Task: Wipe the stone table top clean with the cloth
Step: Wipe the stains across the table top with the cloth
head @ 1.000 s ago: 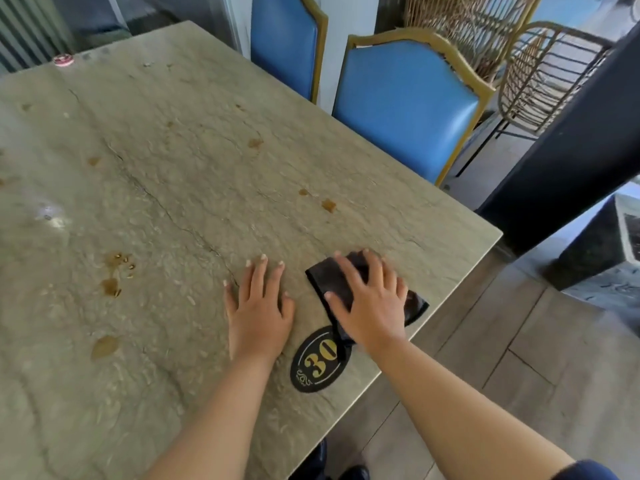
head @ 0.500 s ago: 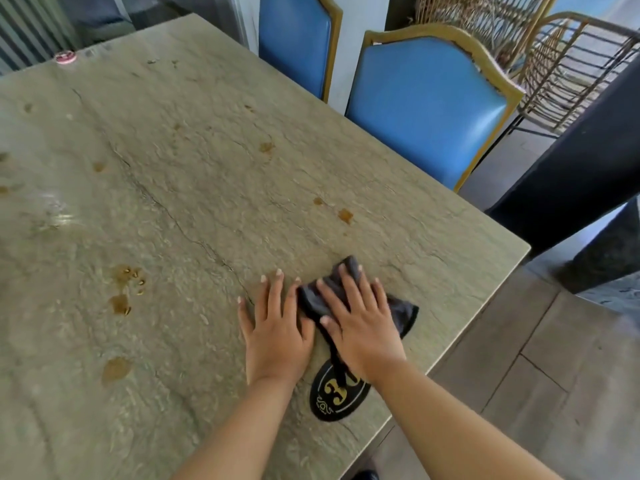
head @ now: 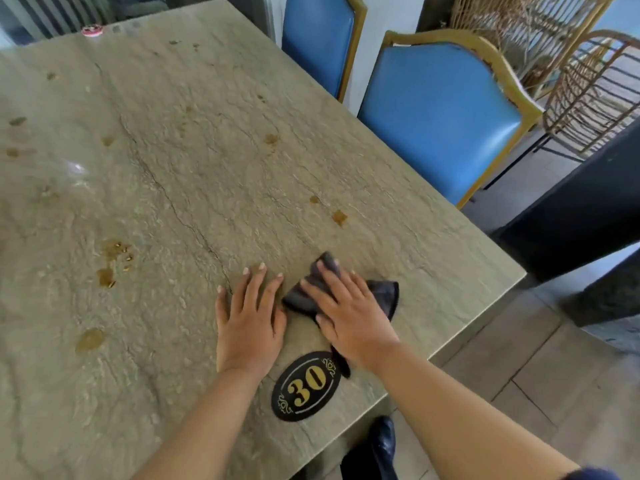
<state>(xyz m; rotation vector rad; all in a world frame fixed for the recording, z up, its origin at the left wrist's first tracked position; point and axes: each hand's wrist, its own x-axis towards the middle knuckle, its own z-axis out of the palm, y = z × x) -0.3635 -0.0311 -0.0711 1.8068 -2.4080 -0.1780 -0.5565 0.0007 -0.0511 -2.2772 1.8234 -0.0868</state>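
Right hand (head: 349, 317) flat, pressing dark grey cloth (head: 381, 294) on grey-green stone counter (head: 190, 161); left hand (head: 249, 323) flat, empty. Brown stains (head: 339, 216) remain; wiping looks barely begun.

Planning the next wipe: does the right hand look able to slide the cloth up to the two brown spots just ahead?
Probably yes: the right hand presses the cloth flat, and only bare stone lies between it and the brown spots.
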